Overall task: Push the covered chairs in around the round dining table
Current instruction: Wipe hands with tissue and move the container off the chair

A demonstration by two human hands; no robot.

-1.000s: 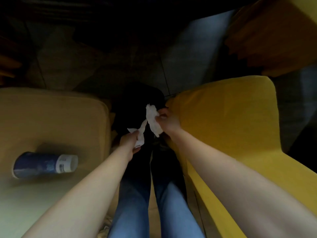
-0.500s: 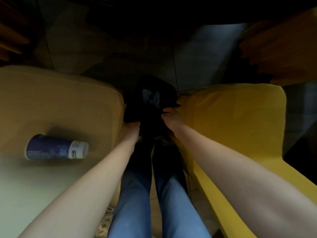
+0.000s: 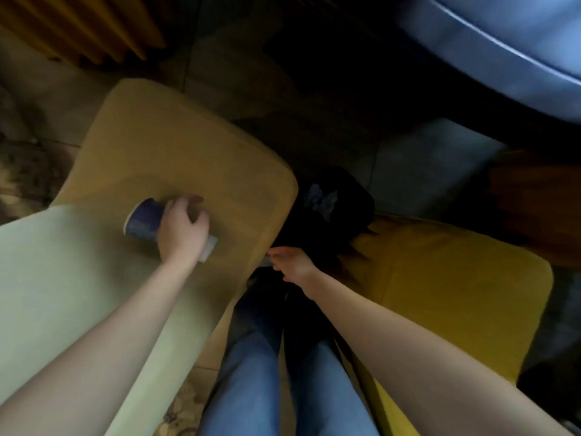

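Two covered chairs flank me. The pale yellow one (image 3: pixel 176 146) is on my left and the brighter yellow one (image 3: pixel 456 278) on my right, both seen from above. A blue paper cup (image 3: pixel 143 220) lies on its side on the left chair's seat, and my left hand (image 3: pixel 184 229) is curled over it. My right hand (image 3: pixel 292 262) hovers with fingers spread between the chairs, at the near edge of a black bag (image 3: pixel 330 215). The round table's rim (image 3: pixel 503 36) shows at the top right.
The black bag sits on the floor between the two chairs with crumpled white tissue (image 3: pixel 322 198) inside. My legs in blue jeans (image 3: pixel 251 372) stand in the gap. Wooden slats (image 3: pixel 78 23) are at the top left. Dark tiled floor lies ahead.
Both hands held white tissue a second ago, and the tissue now lies in the black bag. My left hand moved left onto the cup. My right hand let go and opened. The view swung up toward the table.
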